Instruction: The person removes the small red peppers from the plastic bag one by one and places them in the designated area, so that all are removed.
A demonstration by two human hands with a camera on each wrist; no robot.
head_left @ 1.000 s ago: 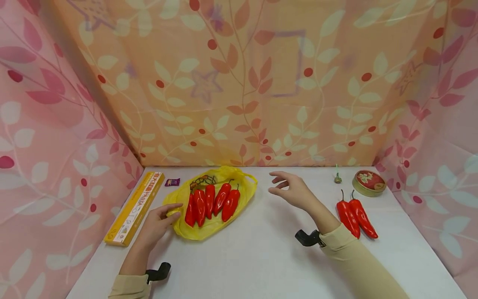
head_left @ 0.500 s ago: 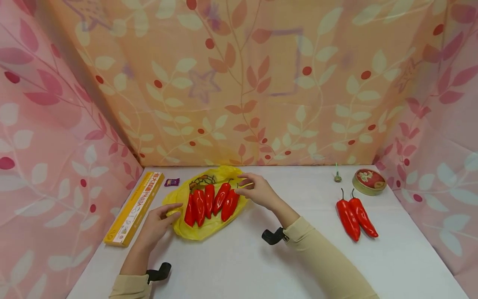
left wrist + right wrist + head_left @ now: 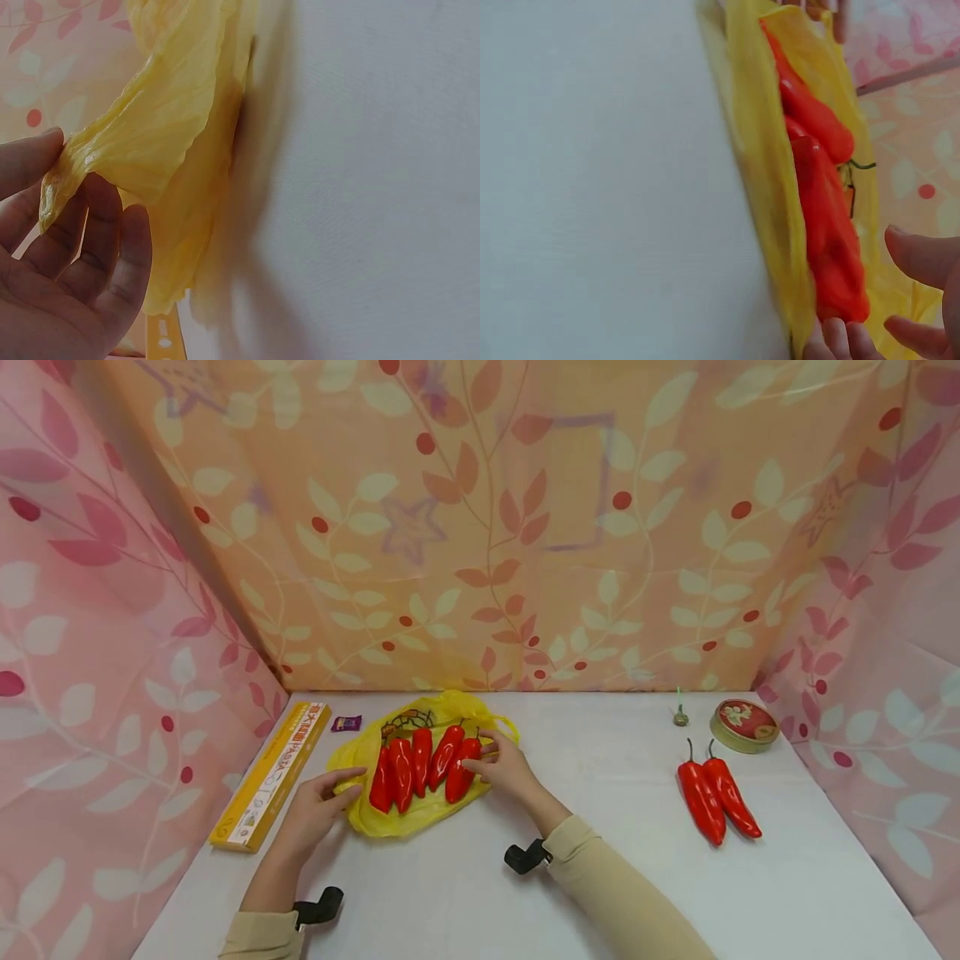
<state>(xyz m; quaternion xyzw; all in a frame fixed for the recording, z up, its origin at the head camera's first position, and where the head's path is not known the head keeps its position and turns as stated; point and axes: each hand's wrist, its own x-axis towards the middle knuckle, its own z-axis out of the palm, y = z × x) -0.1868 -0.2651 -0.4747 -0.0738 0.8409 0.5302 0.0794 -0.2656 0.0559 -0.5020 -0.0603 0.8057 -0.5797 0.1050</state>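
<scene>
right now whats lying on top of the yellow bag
Five red peppers lie side by side on the yellow bag, with a dark netted thing behind them. The right hand touches the rightmost pepper; the left hand pinches the bag's edge. Anything beneath the bag is hidden.

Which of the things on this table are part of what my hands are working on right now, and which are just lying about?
In hand:
- yellow plastic bag, edge pinched by the left hand
- red peppers on the bag, the right hand at the rightmost one
- two loose red peppers, same kind

Lying about:
- yellow pasta box
- round tin
- small purple packet
- small green-stemmed item
</scene>
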